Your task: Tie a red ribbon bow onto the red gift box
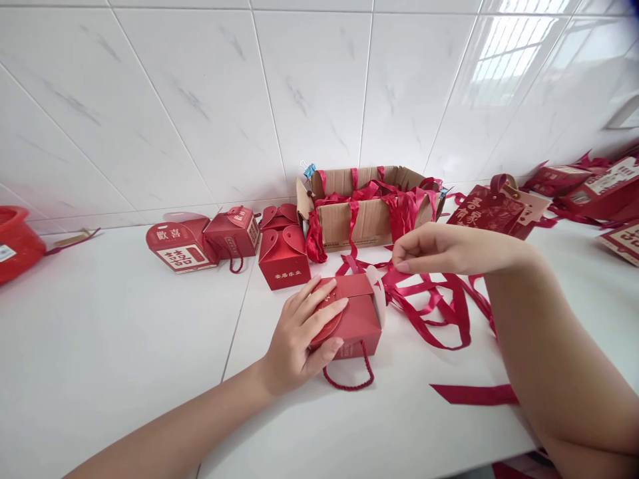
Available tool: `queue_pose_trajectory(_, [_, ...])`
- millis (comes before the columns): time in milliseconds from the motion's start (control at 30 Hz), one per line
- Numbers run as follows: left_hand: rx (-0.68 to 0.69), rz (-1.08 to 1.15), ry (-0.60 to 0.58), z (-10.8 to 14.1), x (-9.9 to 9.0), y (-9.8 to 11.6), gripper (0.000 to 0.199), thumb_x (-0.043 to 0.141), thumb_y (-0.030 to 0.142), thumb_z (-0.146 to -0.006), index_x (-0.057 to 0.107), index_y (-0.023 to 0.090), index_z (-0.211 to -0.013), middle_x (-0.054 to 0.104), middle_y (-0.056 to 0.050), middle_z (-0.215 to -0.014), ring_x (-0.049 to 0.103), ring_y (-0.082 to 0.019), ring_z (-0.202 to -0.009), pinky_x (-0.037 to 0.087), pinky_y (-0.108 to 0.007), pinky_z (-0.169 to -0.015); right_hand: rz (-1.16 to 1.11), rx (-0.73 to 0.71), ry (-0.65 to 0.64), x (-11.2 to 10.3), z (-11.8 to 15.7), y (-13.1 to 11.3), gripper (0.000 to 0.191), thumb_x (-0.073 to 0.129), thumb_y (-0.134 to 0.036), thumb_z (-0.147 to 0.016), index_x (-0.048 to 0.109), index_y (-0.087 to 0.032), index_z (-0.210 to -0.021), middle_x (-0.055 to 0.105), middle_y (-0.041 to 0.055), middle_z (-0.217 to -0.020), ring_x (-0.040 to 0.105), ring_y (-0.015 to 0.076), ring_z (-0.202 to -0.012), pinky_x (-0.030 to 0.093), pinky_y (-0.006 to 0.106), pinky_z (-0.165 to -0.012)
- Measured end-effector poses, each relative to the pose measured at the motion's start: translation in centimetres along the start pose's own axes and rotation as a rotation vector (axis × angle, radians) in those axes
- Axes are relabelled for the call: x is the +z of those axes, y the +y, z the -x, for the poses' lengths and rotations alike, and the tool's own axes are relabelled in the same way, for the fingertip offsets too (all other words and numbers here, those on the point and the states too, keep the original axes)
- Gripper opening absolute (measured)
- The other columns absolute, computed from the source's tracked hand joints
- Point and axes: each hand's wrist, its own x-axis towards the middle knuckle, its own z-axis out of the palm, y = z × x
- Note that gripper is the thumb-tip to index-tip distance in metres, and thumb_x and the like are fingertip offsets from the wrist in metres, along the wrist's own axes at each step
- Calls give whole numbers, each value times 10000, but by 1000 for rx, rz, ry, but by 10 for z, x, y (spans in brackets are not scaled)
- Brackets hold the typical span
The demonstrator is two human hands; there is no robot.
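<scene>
My left hand (302,336) lies on top of a red gift box (357,319), its fingers stretched out and apart over the lid. A white-lined flap stands up at the box's right end, and a twisted red cord handle (369,376) hangs at its front. Just behind and to the right, my right hand (429,249) is closed in a pinch on a red satin ribbon (397,276). Loops of the same ribbon (444,339) spread over the white table below that hand.
Behind stands a cardboard box (344,226) with ribbons draped over its rim and a blue binder clip (309,171). Closed red boxes (284,263) sit to the left, near a red plastic basin (12,239). Red gift bags (486,209) lie at right. A tiled wall (200,100) rises behind.
</scene>
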Motion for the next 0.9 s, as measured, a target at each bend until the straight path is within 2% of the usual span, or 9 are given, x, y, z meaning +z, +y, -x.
queue_pose_trajectory(133, [-1,0,-12,0,-1,0,400,454,340,-952,499,201,-1324,477,-154,-1419,340,-336,-1382,380,-524,-1046,20,27,14,3,-8,4,315,532,-485,-853,556,-187,-751,430,-15,-686,341,91,-568,303,239,-526])
queue_pose_trajectory(400, [14,-6,-10,-1,-1,0,394,451,336,-953,500,189,-1315,470,-152,-1424,329,-323,-1389,375,-507,-1055,23,33,-75,2,-11,10,299,538,-467,-863,567,-187,-762,460,-18,-693,358,92,-580,305,239,-535])
queue_pose_trajectory(900, [11,1,-17,1,0,-1,398,451,328,-952,493,180,-1320,464,-159,-1425,322,-332,-1390,365,-512,-1061,-26,41,23,7,-18,7,344,584,-522,-815,612,-186,-745,413,-30,-640,323,88,-559,282,250,-532])
